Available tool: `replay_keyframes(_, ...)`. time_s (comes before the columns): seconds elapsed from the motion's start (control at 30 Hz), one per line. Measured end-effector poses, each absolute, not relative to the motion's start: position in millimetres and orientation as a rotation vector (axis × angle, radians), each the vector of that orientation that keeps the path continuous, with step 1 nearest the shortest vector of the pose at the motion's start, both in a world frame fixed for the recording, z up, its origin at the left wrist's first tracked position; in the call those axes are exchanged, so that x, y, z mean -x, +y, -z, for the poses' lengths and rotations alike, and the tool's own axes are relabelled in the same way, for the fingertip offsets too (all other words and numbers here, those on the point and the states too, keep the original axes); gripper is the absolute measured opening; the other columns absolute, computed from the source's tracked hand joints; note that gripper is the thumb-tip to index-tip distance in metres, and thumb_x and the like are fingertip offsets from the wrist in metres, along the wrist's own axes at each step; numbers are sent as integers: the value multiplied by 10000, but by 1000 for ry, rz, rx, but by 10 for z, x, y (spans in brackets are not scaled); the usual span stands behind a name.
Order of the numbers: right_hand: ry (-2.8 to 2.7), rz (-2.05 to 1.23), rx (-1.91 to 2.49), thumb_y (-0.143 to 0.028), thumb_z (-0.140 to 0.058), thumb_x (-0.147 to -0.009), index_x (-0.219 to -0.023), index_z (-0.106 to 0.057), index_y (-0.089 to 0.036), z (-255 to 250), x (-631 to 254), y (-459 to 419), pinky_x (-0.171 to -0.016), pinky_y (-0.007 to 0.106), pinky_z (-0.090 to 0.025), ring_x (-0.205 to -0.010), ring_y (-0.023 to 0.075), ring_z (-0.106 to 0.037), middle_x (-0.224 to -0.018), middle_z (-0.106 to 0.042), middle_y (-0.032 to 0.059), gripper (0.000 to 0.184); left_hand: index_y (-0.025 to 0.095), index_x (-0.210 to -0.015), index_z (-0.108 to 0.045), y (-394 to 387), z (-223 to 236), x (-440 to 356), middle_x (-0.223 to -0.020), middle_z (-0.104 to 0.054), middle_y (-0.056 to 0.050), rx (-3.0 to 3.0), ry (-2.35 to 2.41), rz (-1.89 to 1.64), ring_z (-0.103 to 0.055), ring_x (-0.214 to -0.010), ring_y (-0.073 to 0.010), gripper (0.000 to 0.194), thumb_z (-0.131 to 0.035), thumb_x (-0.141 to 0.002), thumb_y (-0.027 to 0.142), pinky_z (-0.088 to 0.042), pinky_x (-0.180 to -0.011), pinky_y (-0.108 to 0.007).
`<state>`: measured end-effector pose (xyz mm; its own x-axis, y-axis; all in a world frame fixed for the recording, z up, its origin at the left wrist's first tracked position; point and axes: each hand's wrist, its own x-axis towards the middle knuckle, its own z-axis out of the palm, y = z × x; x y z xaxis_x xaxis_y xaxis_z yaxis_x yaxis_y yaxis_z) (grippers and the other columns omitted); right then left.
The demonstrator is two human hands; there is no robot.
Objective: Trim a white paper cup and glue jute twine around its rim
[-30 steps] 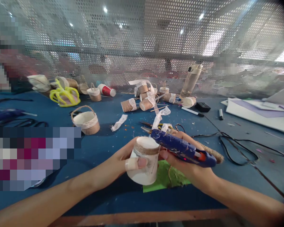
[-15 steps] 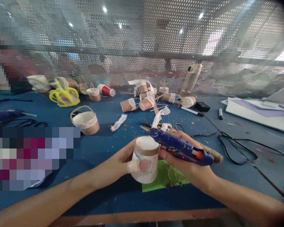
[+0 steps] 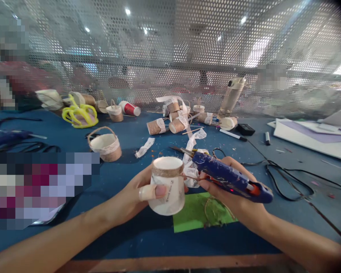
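Observation:
A white paper cup (image 3: 174,197) stands nearly upright in my left hand (image 3: 143,189), whose thumb, wrapped in a bandage, presses on its side. Rows of brown twine (image 3: 168,172) circle the cup just under its rim. From that band a loose strand runs to the pinched fingers of my right hand (image 3: 233,199). The same hand grips a blue hot glue gun (image 3: 218,170), its nozzle pointing left above the strand and apart from the cup. A red light glows on the gun. The fingers behind the cup are partly hidden.
Beneath my hands lies a green sheet (image 3: 187,212) with twine scraps. White lace (image 3: 191,170) is behind the strand. A small twine-wrapped basket (image 3: 109,149) stands left, several more cups (image 3: 179,123) farther back. Black cables (image 3: 290,185) trail right; another glue gun (image 3: 11,138) lies far left.
My left hand has moved the cup slightly left and turned it, showing its print. My right hand and glue gun have shifted right, and the twine strand now stretches visibly between cup and fingers.

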<state>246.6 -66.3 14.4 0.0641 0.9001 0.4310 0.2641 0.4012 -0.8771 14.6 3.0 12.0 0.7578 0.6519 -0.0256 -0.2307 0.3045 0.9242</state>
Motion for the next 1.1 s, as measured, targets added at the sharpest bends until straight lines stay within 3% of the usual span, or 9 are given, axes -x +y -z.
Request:
replay_keyframes(0.1, -1489, -650, 1091, -230, -768, -818, -850, -611, -258, -165, -2465, -692, -597, 304, -510, -707, 180, -651, -842, -716, 8, 163, 187, -1213, -631, 49, -119, -135, -1087, -715, -101, -1141, 436, -664, -657, -934, -250, 534, -781, -747, 400, -513, -797, -320)
replay_keyframes(0.23, -1587, -717, 915, -175, -736, -819, -828, -565, -291, -177, -2462, -699, -774, 418, -544, -870, 251, -675, -845, -687, 0, 207, 196, -1232, -613, 51, -112, -116, -1043, -733, -99, -1149, 373, -601, -687, -874, -254, 494, -728, -793, 390, -516, -779, -338)
replay_keyframes(0.4, -1594, -618, 823, -241, -680, -854, -807, -543, -305, -125, -2522, -691, -795, 489, -545, -740, 247, -624, -756, -603, 12, 159, 179, -1222, -611, 16, -141, -89, -1033, -735, -116, -1149, 365, -543, -694, -872, -279, 528, -734, -773, 430, -520, -779, -371)
replay_keyframes(0.53, -1645, -537, 790, -366, -667, -860, -791, -556, -288, -127, -2568, -686, -715, 459, -532, -694, 247, -613, -709, -593, 27, 152, 189, -1206, -637, -9, -173, -61, -1059, -725, -101, -1153, 391, -592, -666, -917, -276, 531, -754, -749, 433, -511, -808, -370)
replay_keyframes(0.73, -1676, -505, 834, -416, -606, -908, -751, -548, -263, -148, -2578, -696, -562, 367, -454, -577, 195, -554, -653, -556, 20, 227, 206, -1193, -653, -19, -192, -29, -1060, -728, -92, -1157, 376, -620, -656, -953, -287, 496, -744, -763, 434, -496, -805, -352)
replay_keyframes(0.97, -1724, -457, 859, -398, -625, -892, -741, -524, -267, -145, -2599, -701, -535, 352, -442, -559, 193, -538, -622, -521, 9, 223, 224, -1301, -587, -2, -141, 39, -1187, -681, -119, -1222, 385, -601, -602, -1089, -358, 598, -719, -774, 472, -472, -902, -439)
replay_keyframes(1.1, -1723, -447, 894, -445, -649, -877, -737, -529, -264, -140, -2603, -696, -513, 347, -414, -543, 186, -524, -614, -515, 5, 259, 232, -1313, -569, -2, -138, 59, -1188, -675, -107, -1249, 390, -576, -596, -1093, -344, 594, -715, -788, 470, -473, -887, -408)
